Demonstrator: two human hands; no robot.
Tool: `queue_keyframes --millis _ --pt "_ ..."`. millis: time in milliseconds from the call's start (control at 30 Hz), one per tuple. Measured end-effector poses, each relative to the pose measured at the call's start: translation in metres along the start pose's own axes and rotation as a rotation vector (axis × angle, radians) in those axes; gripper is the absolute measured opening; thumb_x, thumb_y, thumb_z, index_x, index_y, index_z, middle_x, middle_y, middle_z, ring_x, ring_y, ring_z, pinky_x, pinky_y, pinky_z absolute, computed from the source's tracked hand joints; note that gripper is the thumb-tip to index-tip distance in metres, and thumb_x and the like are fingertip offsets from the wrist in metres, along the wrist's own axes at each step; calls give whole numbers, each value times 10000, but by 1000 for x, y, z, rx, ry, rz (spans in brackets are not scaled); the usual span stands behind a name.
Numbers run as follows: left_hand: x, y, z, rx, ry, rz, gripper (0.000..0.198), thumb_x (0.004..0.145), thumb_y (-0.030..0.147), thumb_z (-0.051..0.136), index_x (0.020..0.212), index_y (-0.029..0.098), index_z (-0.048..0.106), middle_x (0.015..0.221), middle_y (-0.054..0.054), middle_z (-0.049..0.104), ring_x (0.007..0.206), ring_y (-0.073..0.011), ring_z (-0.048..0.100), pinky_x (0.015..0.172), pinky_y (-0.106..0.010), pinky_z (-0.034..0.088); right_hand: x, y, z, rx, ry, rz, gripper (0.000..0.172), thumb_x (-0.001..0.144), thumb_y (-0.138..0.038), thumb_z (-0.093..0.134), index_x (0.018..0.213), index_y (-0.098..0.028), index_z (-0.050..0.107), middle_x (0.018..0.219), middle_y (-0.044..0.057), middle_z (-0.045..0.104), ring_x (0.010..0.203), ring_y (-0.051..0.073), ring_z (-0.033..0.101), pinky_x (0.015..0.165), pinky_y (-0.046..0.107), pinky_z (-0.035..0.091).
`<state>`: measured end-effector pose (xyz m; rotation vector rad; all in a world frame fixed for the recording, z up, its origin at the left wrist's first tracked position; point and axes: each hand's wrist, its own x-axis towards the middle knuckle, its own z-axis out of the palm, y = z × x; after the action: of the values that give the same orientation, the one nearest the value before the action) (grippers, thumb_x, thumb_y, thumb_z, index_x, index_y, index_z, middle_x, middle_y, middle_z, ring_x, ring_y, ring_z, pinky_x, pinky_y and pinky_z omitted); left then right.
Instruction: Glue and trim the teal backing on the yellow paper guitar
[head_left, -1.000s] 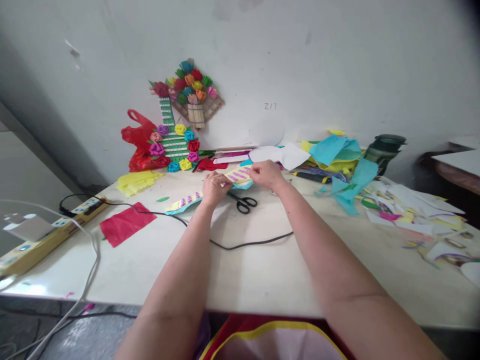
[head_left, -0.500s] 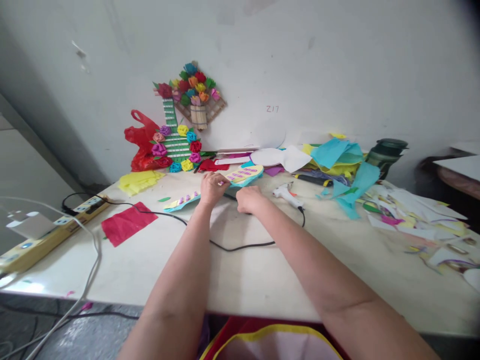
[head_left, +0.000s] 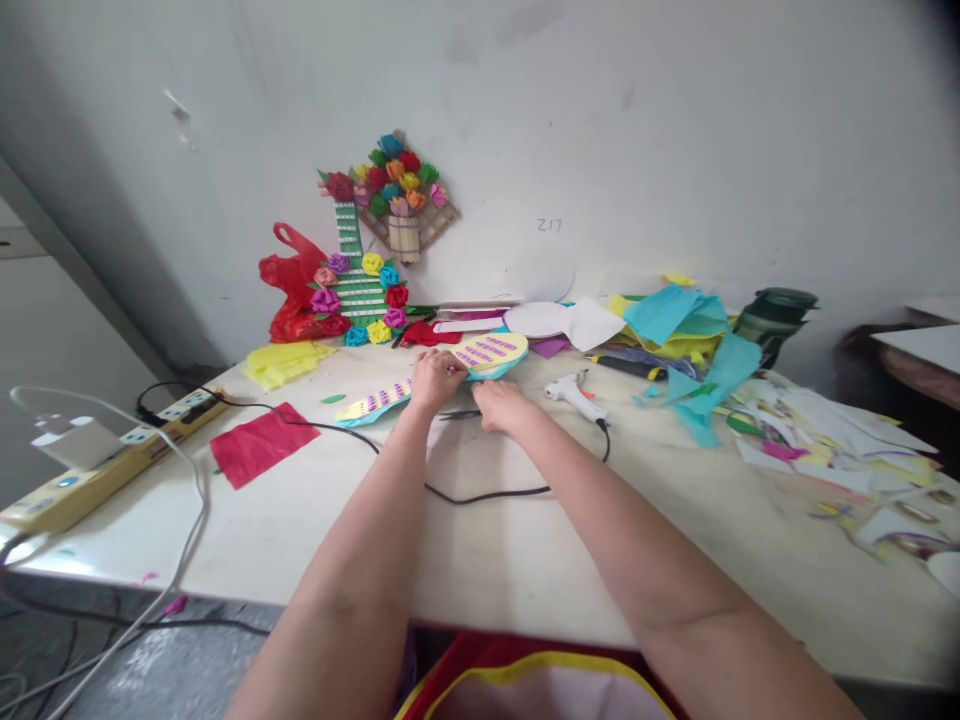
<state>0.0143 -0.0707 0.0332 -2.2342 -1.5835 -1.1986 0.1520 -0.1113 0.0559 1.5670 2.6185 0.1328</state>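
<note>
The left hand was grasping the cutout near its middle, with the fingers pinched together. The right hand was curled beside the near edge of the cutout; I could not tell if it was gripping something. The cutout was above the counter, and it was visible on both sides of the left hand. Its long axis ran aslant: the thin end pointed to the left and slightly toward the person, while the broad, round end pointed right and away, beyond the right hand. A black tool, partly hidden, lay between the hands. The glue gun rested to the right of the right hand, and its cord curved nearer than both hands.
</note>
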Motion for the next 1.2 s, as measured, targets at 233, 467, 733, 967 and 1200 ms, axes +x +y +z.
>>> queue_keyframes --millis 233,467,733,967,1200 --pt "11 -9 -4 52 -10 17 94 693 190 600 629 215 663 737 -9 674 797 -185 568 850 -349 362 -1 0 -4 -59 -38 -53 361 642 -153 591 998 -115 646 996 175 656 999 267 590 802 328 447" --pt "7 -18 4 -71 7 -62 92 703 192 588 691 223 674 960 -5 689 885 -170 609 779 -273 438 3 28 -4 165 -124 -74 429 634 -168 523 1048 -218 622 1044 98 658 934 252 612 703 299 454" --pt "4 -21 8 4 -48 -173 136 735 281 576 789 252 698 883 0 703 815 -184 633 716 -263 446 15 47 -18 417 -303 -166 432 637 -114 480 1031 -156 653 959 58 681 802 164 613 613 205 430" --pt "2 -24 9 6 -28 -191 156 727 309 583 798 247 708 851 -7 693 780 -175 629 707 -256 441 17 62 -18 468 113 -140 308 697 -250 559 985 -157 618 854 33 664 751 156 587 616 215 406" --pt "3 -22 6 -15 -35 -177 143 706 280 605 797 243 709 840 -13 681 749 -166 619 693 -249 442 25 45 4 121 369 9 471 771 -451 555 1159 -186 530 910 93 677 882 248 607 722 306 405"
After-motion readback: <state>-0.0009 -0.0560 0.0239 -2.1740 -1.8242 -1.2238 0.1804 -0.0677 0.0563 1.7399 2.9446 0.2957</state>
